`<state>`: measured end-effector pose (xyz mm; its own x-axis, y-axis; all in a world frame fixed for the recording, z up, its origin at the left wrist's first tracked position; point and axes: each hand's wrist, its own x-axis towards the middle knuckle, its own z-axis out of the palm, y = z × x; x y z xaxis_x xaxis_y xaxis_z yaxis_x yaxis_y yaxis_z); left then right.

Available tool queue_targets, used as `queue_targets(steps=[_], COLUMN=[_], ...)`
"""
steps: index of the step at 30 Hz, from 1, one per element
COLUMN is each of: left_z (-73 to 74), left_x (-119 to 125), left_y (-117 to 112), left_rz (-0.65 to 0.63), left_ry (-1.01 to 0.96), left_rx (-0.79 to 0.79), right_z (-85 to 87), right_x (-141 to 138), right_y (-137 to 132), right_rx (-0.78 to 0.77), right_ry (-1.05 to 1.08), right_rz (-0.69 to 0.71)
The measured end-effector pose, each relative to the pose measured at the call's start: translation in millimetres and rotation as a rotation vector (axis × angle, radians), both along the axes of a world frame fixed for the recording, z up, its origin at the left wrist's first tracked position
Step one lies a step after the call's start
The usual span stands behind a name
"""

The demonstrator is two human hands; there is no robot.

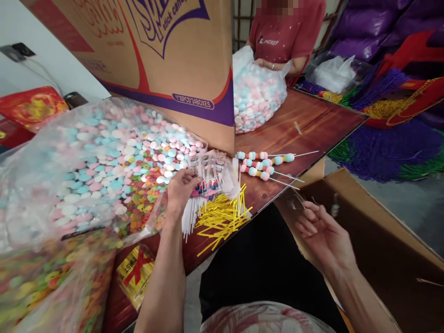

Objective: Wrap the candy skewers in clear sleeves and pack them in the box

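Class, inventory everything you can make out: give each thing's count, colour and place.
Table: one, reddish-brown, centre
Carton: one, brown with purple, upper centre
Large sweet bag: one, clear, left
Ring-sweet bag: one, clear, lower left
Far bag: one, translucent, table's far side
Candy skewers: several, pastel, right of carton
Wrappers: many, printed, mid-table
Sticks: many, white, below wrappers
Twist ties: many, yellow, table edge
Packet: one, yellow-red, lower left
Open box: one, brown, lower right
Sacks: several, purple, upper right
Tassels: many, purple-green, right
Co-worker: one, red shirt, behind table
Left hand: one, bare, at wrappers
Right hand: one, bare, near open box
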<state>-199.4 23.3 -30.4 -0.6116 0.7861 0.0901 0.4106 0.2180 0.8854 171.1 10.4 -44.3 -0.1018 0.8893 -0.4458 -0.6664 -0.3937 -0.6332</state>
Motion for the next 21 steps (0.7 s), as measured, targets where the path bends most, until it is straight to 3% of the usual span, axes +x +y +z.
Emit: queue_targets(steps=[5,10,13,16,21], left_z=[-8.5,4.7,17.8,26.2,24.8], left_x=[3.8,15.3,46.5,92.8,152.2], left_y=[2.3,0.0,-7.2,-16.6,-33.9], left_rz=[0.060,0.151,0.111,-0.023,0.066], left_ry=[0.078,0.035,0.008,-0.058,-0.185], left_rx=[0.047,0.244,0.285,0.318,0.438], right_z=[7.3,17.0,25.0,33.8,38.3], right_x=[-48.1,-75.9,-94.6,-118.2,-138.7], right_y=[-15.2,-24.4,-19.3,-10.0,-0.8], right_rx=[0.102,0.266,0.404,0.431,0.314], right_ry=[-0.093,-0.285,-0.421,-0.363,-0.202], right_rz=[0.158,0.276,0.325,0.331,0.231])
